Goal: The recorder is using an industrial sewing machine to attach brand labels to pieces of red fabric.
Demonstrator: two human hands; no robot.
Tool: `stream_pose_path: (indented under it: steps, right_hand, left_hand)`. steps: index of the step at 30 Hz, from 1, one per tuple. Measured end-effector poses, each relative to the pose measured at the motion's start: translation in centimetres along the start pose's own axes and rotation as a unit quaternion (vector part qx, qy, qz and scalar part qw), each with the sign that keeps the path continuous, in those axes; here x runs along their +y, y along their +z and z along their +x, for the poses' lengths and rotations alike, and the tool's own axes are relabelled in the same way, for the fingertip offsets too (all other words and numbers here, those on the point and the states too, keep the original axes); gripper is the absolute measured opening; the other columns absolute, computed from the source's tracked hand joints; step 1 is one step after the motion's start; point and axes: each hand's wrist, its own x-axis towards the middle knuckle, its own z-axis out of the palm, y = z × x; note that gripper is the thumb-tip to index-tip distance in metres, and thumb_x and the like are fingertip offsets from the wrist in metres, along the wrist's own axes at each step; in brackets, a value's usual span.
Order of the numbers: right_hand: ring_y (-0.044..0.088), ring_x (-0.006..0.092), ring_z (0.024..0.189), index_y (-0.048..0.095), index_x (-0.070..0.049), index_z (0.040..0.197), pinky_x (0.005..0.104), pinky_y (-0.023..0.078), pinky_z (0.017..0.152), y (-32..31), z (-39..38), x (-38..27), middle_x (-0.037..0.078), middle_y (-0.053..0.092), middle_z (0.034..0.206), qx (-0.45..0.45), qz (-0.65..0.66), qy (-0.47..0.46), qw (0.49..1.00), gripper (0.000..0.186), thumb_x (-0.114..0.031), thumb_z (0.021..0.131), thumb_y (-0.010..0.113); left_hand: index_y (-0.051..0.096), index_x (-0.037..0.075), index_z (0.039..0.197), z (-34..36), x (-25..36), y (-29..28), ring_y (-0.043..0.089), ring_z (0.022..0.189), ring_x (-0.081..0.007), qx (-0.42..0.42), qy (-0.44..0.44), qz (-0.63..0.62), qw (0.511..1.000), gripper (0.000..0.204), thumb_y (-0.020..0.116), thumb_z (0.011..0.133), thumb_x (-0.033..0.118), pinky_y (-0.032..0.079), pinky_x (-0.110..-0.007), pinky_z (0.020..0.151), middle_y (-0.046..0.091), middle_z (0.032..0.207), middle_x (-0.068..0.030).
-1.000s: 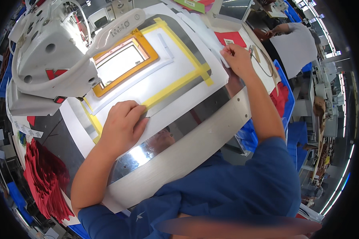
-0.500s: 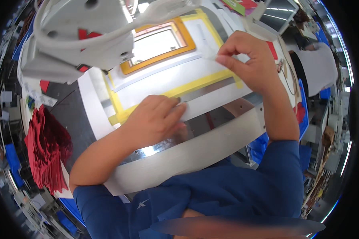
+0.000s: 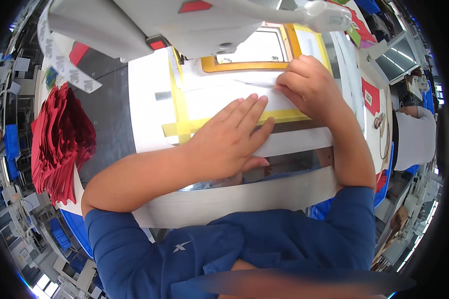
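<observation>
My left hand (image 3: 232, 137) lies palm down with fingers stretched, its fingertips on a white sheet (image 3: 209, 87) bordered by yellow tape (image 3: 292, 116). My right hand (image 3: 312, 87) is closed in a pinch on a thin white strip (image 3: 267, 83), close in front of an orange rectangular frame (image 3: 210, 64) with a bright opening. A white machine head (image 3: 119, 25) with a curved handle (image 3: 314, 17) hangs over the top of the work, hiding part of the frame. The sheets rest on a shiny metal plate (image 3: 297, 162).
A pile of red fabric (image 3: 60, 139) and a printed white ribbon (image 3: 70, 72) are at left. At right are scissors (image 3: 378, 121), red pieces (image 3: 370, 97) and a small screen (image 3: 396, 60). A co-worker (image 3: 414, 139) is beyond. A metal band (image 3: 234, 199) edges the table nearest me.
My right hand has moved left from the sheet's right edge to below the orange frame, pinching the strip. My left hand has flattened and reached farther onto the sheet. The view has shifted.
</observation>
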Motion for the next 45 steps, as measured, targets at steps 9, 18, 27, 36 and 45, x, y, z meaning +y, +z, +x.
stream_pose_path:
  steps: [9,18,27,36,45]
  right_hand:
    - [0.06,0.0314,0.088,0.067,-0.008,0.089,0.0427,0.05,0.08,-0.9,-0.8,0.8,0.008,0.059,0.089,-0.001,0.046,-0.007,0.999,0.015,-0.012,0.086,0.082]
    - [0.06,0.0293,0.089,0.064,-0.009,0.091,0.0412,0.05,0.083,-0.2,-0.4,0.4,0.008,0.058,0.09,0.012,-0.02,-0.023,0.999,0.007,-0.011,0.089,0.071]
    - [0.061,0.0312,0.089,0.069,-0.008,0.093,0.0436,0.051,0.081,0.0,-0.6,1.0,0.009,0.061,0.09,0.099,-0.039,0.046,0.993,0.007,-0.01,0.089,0.074]
    - [0.063,0.0329,0.088,0.071,-0.007,0.095,0.045,0.052,0.078,0.0,-0.9,1.7,0.009,0.063,0.09,0.12,0.014,0.102,0.987,0.007,-0.012,0.094,0.075]
    - [0.063,0.0337,0.087,0.071,-0.006,0.093,0.0459,0.052,0.077,-0.2,-1.0,2.1,0.01,0.062,0.088,0.112,0.017,0.125,0.986,0.008,-0.013,0.094,0.075]
  left_hand:
    - [0.068,0.001,0.137,0.9,-1.5,-0.9,0.049,0.145,-0.0391,0.017,-0.102,0.15,0.983,0.068,0.083,0.087,0.044,0.041,-0.053,0.114,0.053,0.16,-0.0203]
    - [0.071,0.0,0.135,0.2,-0.2,-1.2,0.057,0.134,-0.0307,-0.009,-0.111,0.353,0.929,0.066,0.082,0.086,0.042,0.041,-0.044,0.103,0.059,0.158,-0.014]
    - [0.052,0.004,0.156,2.7,1.4,-0.3,0.05,0.144,-0.0525,-0.053,-0.099,0.082,0.99,0.083,0.079,0.092,0.048,0.041,-0.058,0.12,0.046,0.159,-0.0353]
    - [0.048,0.011,0.162,4.4,-0.2,0.4,0.041,0.15,-0.0579,-0.057,-0.113,0.064,0.99,0.091,0.077,0.091,0.06,0.034,-0.063,0.124,0.041,0.159,-0.042]
    - [0.046,0.013,0.165,2.9,0.3,-0.2,0.04,0.15,-0.0587,-0.085,-0.101,0.059,0.989,0.097,0.075,0.09,0.066,0.031,-0.064,0.125,0.038,0.162,-0.0423]
